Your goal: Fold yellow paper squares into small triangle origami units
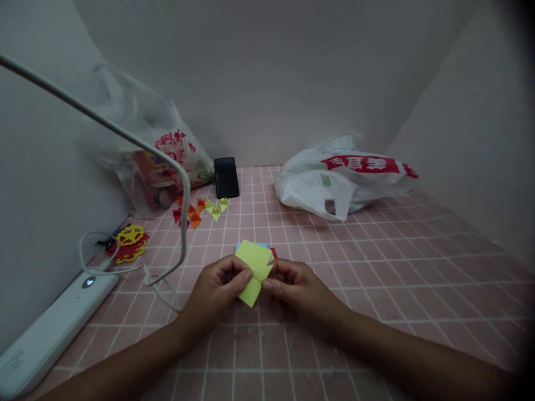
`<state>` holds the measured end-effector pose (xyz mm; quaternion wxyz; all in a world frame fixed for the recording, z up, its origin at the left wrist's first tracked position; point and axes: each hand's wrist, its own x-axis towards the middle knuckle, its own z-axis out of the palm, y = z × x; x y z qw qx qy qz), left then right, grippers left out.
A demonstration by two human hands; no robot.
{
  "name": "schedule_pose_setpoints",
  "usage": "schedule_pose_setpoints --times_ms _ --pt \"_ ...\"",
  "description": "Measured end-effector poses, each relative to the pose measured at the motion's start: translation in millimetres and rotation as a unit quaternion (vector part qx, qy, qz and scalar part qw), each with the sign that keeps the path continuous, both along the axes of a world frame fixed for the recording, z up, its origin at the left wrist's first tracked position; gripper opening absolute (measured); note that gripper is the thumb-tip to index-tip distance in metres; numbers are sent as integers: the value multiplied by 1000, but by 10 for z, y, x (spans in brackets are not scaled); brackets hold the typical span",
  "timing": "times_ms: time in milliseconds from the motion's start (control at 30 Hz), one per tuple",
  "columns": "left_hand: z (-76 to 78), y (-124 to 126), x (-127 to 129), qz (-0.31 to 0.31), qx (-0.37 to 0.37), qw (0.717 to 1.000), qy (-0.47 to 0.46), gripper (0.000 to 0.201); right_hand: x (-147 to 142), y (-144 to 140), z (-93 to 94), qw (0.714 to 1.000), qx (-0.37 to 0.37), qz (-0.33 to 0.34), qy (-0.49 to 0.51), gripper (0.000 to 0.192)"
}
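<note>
A yellow-green sheet of paper [254, 255], partly folded, is held up in front of me between both hands. My left hand [221, 284] pinches its left edge with the thumb on top. On the other side my right hand [288, 281] grips a folded point of the same paper between thumb and fingers. Behind it, mostly hidden, lie a blue piece of paper [239, 245] and a red piece [273, 253]. Farther back sit small folded paper shapes: yellow ones [216, 210], orange ones [194, 216] and red ones partly behind a cable.
A white cable [184, 223] arches across the left to a white power strip [54, 334]. Yellow and red cut-outs [130, 243] lie beside it. A black phone [226, 177] and two plastic bags, left [175, 145] and right [317, 189], stand at the back of the tiled table [376, 312].
</note>
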<state>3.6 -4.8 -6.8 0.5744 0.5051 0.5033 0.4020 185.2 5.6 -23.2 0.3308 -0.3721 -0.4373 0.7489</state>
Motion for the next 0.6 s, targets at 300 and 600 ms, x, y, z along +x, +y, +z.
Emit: schedule_pose_setpoints --times_ms 300,600 --pt "-26 -4 9 -28 9 999 39 21 13 -24 38 998 41 -13 -52 25" --pt "-2 -69 33 -61 14 992 109 19 19 -60 -1 979 157 4 -128 25"
